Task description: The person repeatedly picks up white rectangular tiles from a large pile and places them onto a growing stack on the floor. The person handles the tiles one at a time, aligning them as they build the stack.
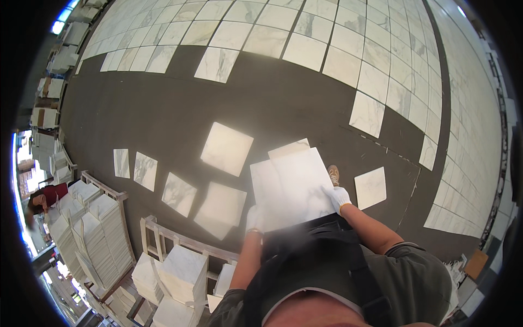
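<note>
In front of my body I hold a large white marble tile [289, 191] with faint grey veins. My left hand [254, 219], in a white glove, grips its near left edge. The gloved right hand [338, 199] closes on the opposite edge. Past the far edge a corner of another tile [289, 149] shows; I cannot tell whether it lies on the floor or is held too. A square tile [227, 148] lies beyond on the left, with a small stack of tiles [220, 206] nearer. To the right of my shoe [333, 174] rests a single tile [371, 188].
Rows of laid-out marble tiles [261, 41] cover the far side of the dark floor [305, 103]. Several loose tiles [178, 194] lie at left. Wooden crates of stacked tiles [182, 267] stand close on my left. A person in a red top [54, 194] leans over another crate.
</note>
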`<state>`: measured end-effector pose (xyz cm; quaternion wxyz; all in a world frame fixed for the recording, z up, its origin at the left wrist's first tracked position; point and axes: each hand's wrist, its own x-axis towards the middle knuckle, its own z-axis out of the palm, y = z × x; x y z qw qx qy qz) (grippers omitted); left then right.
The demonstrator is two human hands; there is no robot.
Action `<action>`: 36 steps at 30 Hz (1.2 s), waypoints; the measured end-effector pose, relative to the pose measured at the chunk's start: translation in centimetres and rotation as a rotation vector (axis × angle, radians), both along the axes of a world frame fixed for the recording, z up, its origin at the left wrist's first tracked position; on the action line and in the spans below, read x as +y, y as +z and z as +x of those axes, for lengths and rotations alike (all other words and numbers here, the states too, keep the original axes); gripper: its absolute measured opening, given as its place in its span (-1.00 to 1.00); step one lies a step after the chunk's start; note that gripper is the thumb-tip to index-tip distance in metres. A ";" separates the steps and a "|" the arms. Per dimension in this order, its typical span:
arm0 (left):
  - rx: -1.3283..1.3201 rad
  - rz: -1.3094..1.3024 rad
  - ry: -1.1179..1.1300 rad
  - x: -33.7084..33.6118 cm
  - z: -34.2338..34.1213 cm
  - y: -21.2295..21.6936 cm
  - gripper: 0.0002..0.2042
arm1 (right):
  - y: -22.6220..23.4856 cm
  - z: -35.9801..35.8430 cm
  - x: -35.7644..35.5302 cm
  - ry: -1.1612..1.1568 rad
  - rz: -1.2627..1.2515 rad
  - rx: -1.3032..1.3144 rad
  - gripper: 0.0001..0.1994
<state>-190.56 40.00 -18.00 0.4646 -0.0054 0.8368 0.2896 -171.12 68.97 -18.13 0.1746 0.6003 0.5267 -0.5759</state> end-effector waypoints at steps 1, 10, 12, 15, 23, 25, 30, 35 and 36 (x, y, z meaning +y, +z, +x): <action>0.132 0.000 -0.210 0.0 -0.3 0.6 -0.40 | 0.1 -0.3 0.0 0.134 0.080 -0.027 -0.41; -0.117 0.065 0.316 1.6 -2.5 6.3 -0.42 | 4.1 -3.2 -0.6 -0.027 -0.015 0.163 -0.47; -0.101 0.057 0.278 1.6 -3.0 5.8 -0.41 | 4.2 -3.5 -0.4 -0.102 -0.053 0.206 -0.46; -0.107 0.092 0.335 1.7 -3.7 4.4 -0.39 | 3.6 -3.4 -0.4 0.245 0.245 0.097 -0.46; -0.093 0.110 -0.040 4.7 -8.9 3.8 -0.34 | 3.4 -2.2 -1.6 -0.192 0.150 0.032 -0.39; -0.118 0.127 0.035 6.4 -9.7 4.5 -0.37 | 3.2 -1.9 -0.9 -0.219 0.145 0.039 -0.44; -0.047 0.058 0.023 12.6 -12.8 2.5 -0.38 | 0.3 -2.8 4.6 -0.323 0.105 0.117 -0.35; 0.183 0.143 0.031 19.8 -15.8 -3.5 -0.32 | -2.5 -7.8 15.6 -0.364 0.015 0.169 -0.22; 0.232 0.139 -0.003 21.0 -16.2 -4.0 -0.31 | -2.6 -8.6 18.2 -0.375 -0.042 0.210 -0.23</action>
